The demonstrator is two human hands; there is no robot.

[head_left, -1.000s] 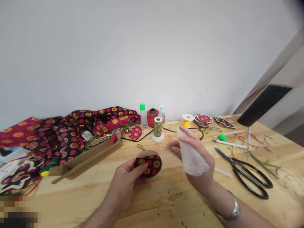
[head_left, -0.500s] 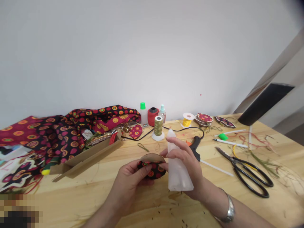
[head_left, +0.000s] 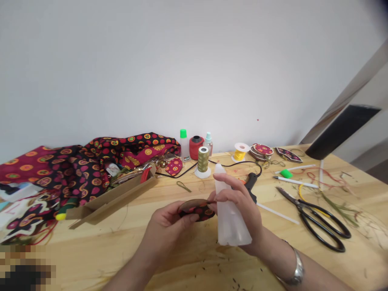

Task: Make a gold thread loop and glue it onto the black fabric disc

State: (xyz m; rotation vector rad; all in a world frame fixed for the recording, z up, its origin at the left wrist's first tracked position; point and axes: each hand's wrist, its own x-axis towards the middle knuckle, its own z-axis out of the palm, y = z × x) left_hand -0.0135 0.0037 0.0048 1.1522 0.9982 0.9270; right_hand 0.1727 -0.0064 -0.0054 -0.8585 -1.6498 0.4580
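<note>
My left hand (head_left: pixel 169 226) grips a round disc covered in black fabric with red and yellow dots (head_left: pixel 196 209), tilted almost flat above the wooden table (head_left: pixel 121 250). My right hand (head_left: pixel 239 206) is wrapped round a translucent white squeeze bottle (head_left: pixel 228 214), nozzle pointing up and away. The fingertips of my right hand touch the right edge of the disc. A silver bracelet (head_left: pixel 295 268) sits on my right wrist.
Black scissors (head_left: pixel 318 220) lie at the right. A black glue gun (head_left: pixel 251 182) and its cord lie behind my right hand. Thread spools (head_left: pixel 203 161), small bottles (head_left: pixel 183 143), patterned fabric (head_left: pixel 91 161), a cardboard box (head_left: pixel 112 198), pens and fabric-covered pieces (head_left: pixel 262 151) crowd the back.
My right hand brought the squeeze bottle left and down to the disc. My left hand tipped the disc from facing me to nearly flat.
</note>
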